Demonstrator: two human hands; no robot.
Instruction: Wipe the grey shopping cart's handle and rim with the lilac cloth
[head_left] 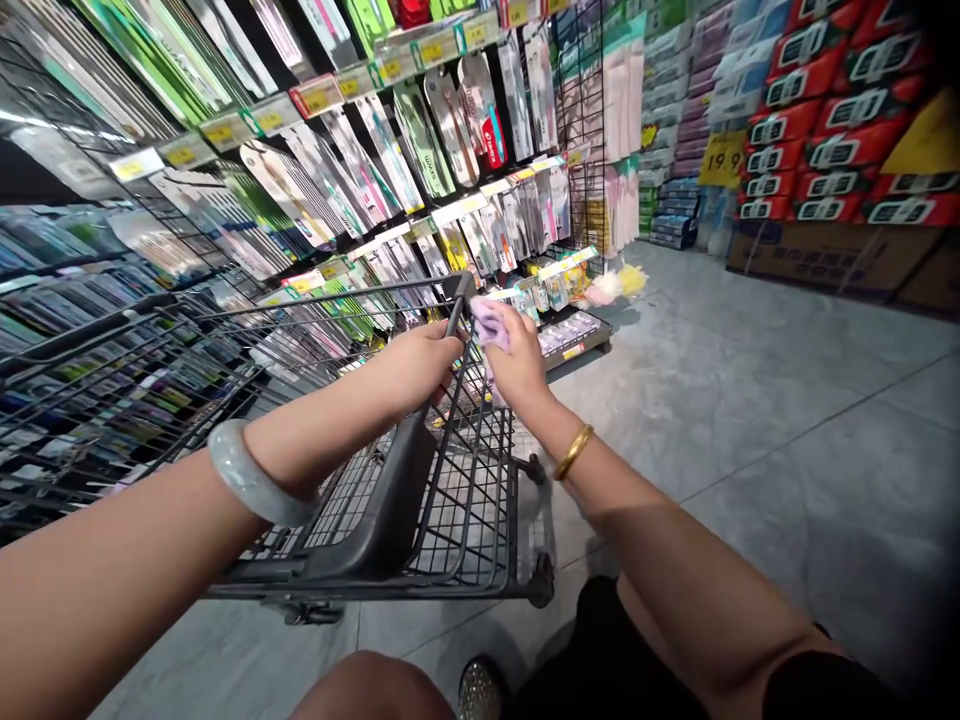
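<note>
Two hands (pixel 420 368), one cloth (pixel 489 322), one cart (pixel 397 495).

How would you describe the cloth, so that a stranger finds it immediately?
Find the black cart. Near its top corner, beside the left hand, the right hand holds the cloth. It is crumpled and lilac, unlike the dark cart.

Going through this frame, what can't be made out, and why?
All in the head view:
Left hand: most fingers are hidden by the hand itself and the cart.
Purple cloth: partly covered by the right hand, so its full shape is unclear.
Cart basket: partly covered by the left forearm.
Shelf price tags: most print is too small to read.
Shoe: cut off by the bottom edge.
</note>
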